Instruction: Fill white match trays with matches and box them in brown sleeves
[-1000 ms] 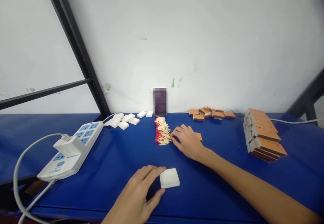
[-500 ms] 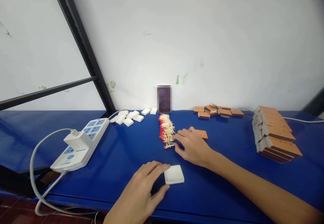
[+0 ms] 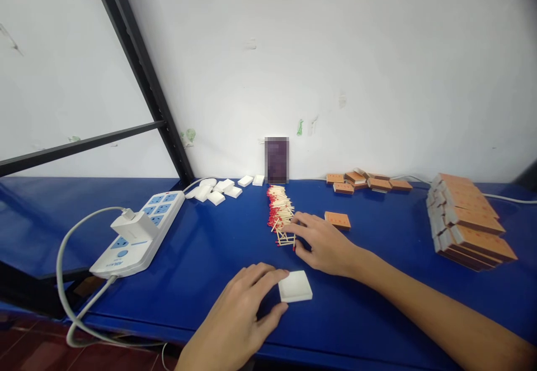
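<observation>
My left hand (image 3: 241, 312) grips the left side of a white matchbox tray (image 3: 296, 287) between thumb and forefinger. The tray lies flat on the blue table with its open face up, and no matches show in it. Beyond it, a long heap of red-tipped matches (image 3: 280, 206) runs away from me. At the heap's near right end is my right hand (image 3: 321, 243), its fingers bent over several loose matches, thumb and forefinger apart. An orange matchbox sleeve (image 3: 338, 220) lies just behind that hand.
White trays (image 3: 216, 197) lie at the back left, near a power strip (image 3: 140, 236) with a plug and looped cable. Orange matchboxes (image 3: 380, 184) lie at the back right. A stack of matchboxes (image 3: 467, 222) stands far right. A dark pixelated rectangle (image 3: 277, 160) leans on the wall.
A few matches at the heap's near end have come apart from the rest under my right fingers. My left hand stays on the tray. The view has shifted slightly.
</observation>
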Available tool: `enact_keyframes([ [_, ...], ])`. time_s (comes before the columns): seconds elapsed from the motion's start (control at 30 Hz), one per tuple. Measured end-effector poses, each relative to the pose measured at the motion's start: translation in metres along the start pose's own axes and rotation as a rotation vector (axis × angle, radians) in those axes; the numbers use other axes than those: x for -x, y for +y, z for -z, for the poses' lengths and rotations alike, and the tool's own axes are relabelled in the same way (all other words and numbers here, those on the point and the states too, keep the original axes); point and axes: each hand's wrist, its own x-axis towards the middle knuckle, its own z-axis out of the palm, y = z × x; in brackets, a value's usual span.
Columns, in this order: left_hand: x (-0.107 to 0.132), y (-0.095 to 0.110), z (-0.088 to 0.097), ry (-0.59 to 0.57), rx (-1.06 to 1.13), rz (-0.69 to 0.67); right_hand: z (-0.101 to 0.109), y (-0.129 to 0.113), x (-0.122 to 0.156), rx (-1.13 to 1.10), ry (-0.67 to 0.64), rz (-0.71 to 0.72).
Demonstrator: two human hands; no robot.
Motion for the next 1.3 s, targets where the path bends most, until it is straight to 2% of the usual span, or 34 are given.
enact_keyframes([
  [0.17,0.002,0.002,0.001,0.011,0.015,0.011,-0.001,0.009,0.004,0.009,-0.012,0.026],
  [0.3,-0.005,-0.003,0.010,0.100,0.072,0.053,0.001,0.010,0.002,-0.004,-0.008,0.046],
  [0.4,-0.028,-0.015,0.022,0.102,-0.020,0.007,0.001,0.010,0.002,0.005,-0.007,0.044],
  [0.53,-0.072,-0.038,0.033,0.072,-0.189,-0.122,0.000,0.012,0.002,0.011,-0.018,0.046],
  [0.6,-0.090,-0.047,0.033,0.103,-0.204,-0.182,-0.001,0.012,0.002,0.008,-0.022,0.055],
  [0.7,-0.104,-0.057,0.026,0.160,-0.172,-0.192,0.000,0.009,0.002,0.007,-0.034,0.071],
  [0.83,-0.103,-0.066,0.016,0.277,-0.127,-0.145,0.000,0.003,0.001,-0.018,-0.018,0.074],
  [0.9,-0.100,-0.071,0.013,0.298,-0.113,-0.132,-0.001,0.001,0.000,-0.017,0.007,0.043],
  [1.07,-0.098,-0.079,0.011,0.212,-0.091,-0.194,-0.008,0.003,-0.003,0.052,0.092,-0.084],
  [1.3,-0.100,-0.081,0.012,0.151,-0.085,-0.212,-0.010,-0.010,-0.014,0.001,0.043,-0.306],
])
